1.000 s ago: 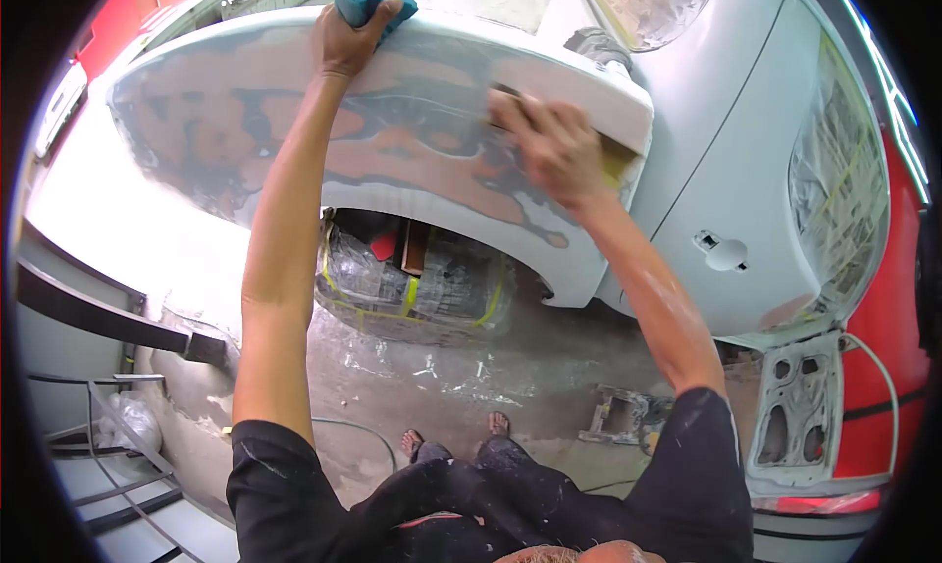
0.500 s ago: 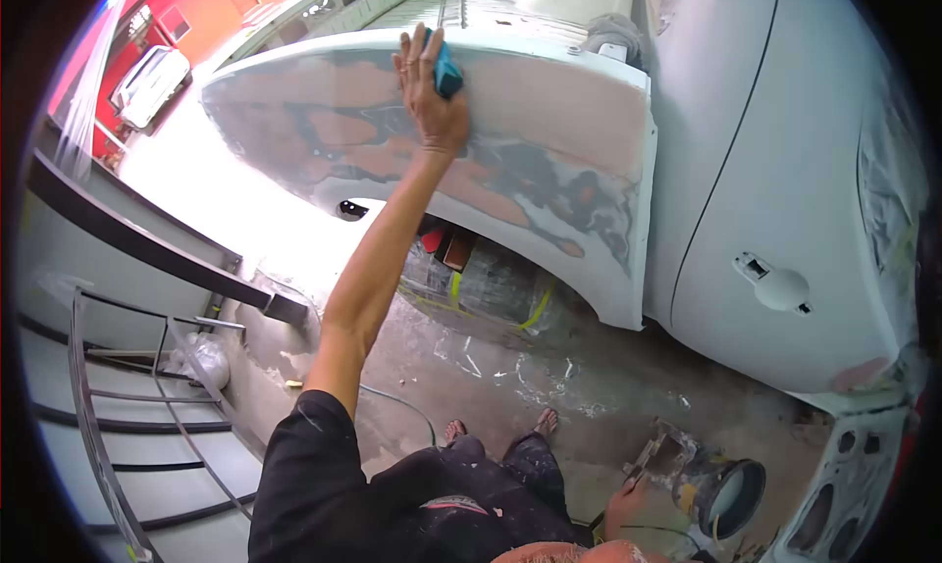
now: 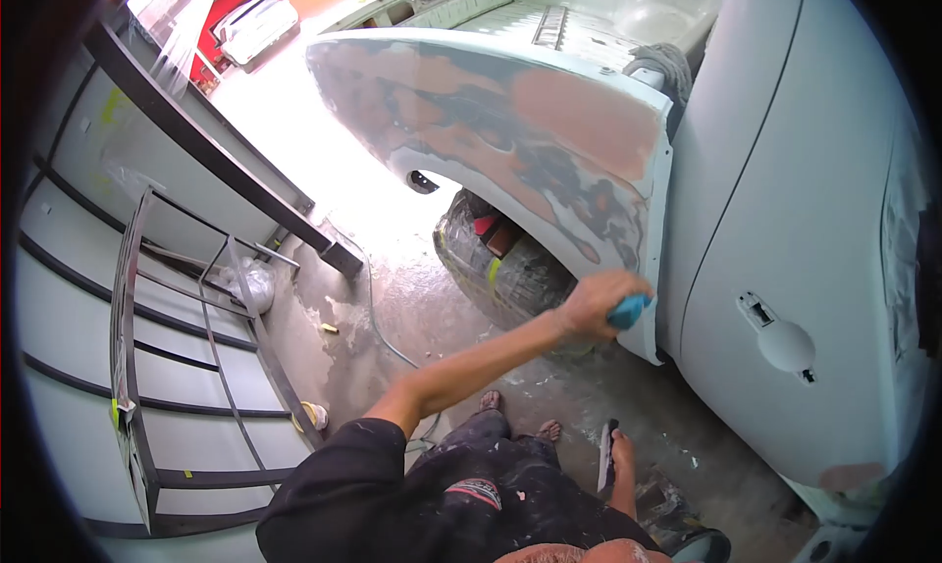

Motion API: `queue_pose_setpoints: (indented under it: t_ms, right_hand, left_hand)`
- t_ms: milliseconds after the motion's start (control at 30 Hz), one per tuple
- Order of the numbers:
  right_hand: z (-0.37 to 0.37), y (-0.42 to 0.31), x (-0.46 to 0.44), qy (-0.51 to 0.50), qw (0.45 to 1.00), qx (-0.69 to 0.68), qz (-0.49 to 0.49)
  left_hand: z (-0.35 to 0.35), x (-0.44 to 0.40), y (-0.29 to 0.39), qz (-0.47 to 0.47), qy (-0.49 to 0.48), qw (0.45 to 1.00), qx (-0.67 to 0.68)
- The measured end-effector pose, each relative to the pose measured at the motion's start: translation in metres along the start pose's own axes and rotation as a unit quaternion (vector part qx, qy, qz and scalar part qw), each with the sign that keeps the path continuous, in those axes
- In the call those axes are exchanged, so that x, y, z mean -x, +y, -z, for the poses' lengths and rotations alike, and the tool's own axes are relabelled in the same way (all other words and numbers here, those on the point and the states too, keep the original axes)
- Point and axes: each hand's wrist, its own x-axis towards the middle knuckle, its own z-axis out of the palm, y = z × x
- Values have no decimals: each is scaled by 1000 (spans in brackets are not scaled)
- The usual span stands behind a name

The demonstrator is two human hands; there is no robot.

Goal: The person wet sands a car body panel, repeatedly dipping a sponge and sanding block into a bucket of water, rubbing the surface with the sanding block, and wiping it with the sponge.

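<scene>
My left hand (image 3: 601, 303) is closed round a blue pad (image 3: 629, 311) at the lower rear corner of the car fender (image 3: 589, 117), near the door's edge. Low beside my legs, my right hand (image 3: 623, 452) grips a long, flat sanding block (image 3: 606, 455), away from the panel. Grey and pinkish patches cover the fender's outer face, with a whitish border along its top edge. Under its wheel arch sits a wheel wrapped in plastic (image 3: 535, 283).
A pale car door (image 3: 746, 220) with a handle recess is on the right. A metal frame (image 3: 147, 367) and a dark beam (image 3: 216, 151) stand left. A hose (image 3: 378, 318) crosses the floor. A white vehicle (image 3: 257, 28) is far back.
My left hand has moved with the blue pad from the fender's top edge down to its lower rear corner. My right hand has left the panel and dropped low with the block.
</scene>
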Motion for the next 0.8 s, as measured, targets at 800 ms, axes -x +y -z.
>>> queue_pose_setpoints:
  t_ms: [800]
  right_hand:
    - [-30, -33, 157, -109, 727, -676, -45]
  left_hand:
    - [-60, 280, -12, 431, -399, 791, 172]
